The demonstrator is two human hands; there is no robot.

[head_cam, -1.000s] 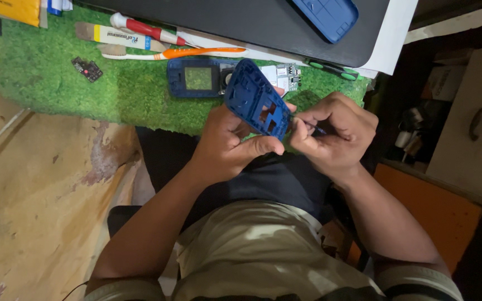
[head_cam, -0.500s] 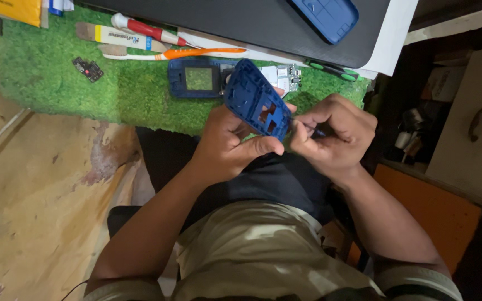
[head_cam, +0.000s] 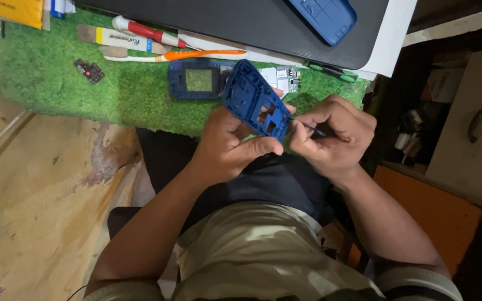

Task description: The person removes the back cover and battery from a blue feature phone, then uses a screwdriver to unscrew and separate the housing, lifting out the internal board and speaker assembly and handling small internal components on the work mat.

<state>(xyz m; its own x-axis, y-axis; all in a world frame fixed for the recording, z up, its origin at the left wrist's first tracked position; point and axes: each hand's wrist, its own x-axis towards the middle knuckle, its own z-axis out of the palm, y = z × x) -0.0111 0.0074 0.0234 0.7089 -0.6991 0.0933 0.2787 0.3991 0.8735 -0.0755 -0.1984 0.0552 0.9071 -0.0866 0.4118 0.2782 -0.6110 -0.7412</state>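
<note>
Left hand: your left hand (head_cam: pixel 231 147) grips the blue phone frame (head_cam: pixel 256 99), thumb laid across its lower edge and fingers curled behind, so the open inner side tilts up toward you.
Right hand: your right hand (head_cam: pixel 335 134) has its fingertips pinched tight on a thin dark tool (head_cam: pixel 309 129), the tip aimed at the frame's right edge; whether it touches is too small to tell.
Where the frame sits: held in the air above your lap, just off the near edge of the green turf mat (head_cam: pixel 51 78), close to your eyes for fine work.
Why the tilt: angling the frame seems to bring its cut-outs into the light and gives the tool a straight line in.
On the mat: the dark blue front piece with a small screen (head_cam: pixel 195 79) lies flat just behind the frame, and a small circuit board (head_cam: pixel 285 78) rests beside it, both within easy reach.
Further back: an orange-and-white toothbrush (head_cam: pixel 179 56), a red-handled screwdriver (head_cam: pixel 149 32) and a flat brush (head_cam: pixel 119 38) lie in a row along the mat's far side.
Loose bit: a tiny dark board (head_cam: pixel 89 71) sits alone to the left.
Top edge: a blue phone cover (head_cam: pixel 323 18) rests on a dark flat surface (head_cam: pixel 241 25), well apart from your hands.
</note>
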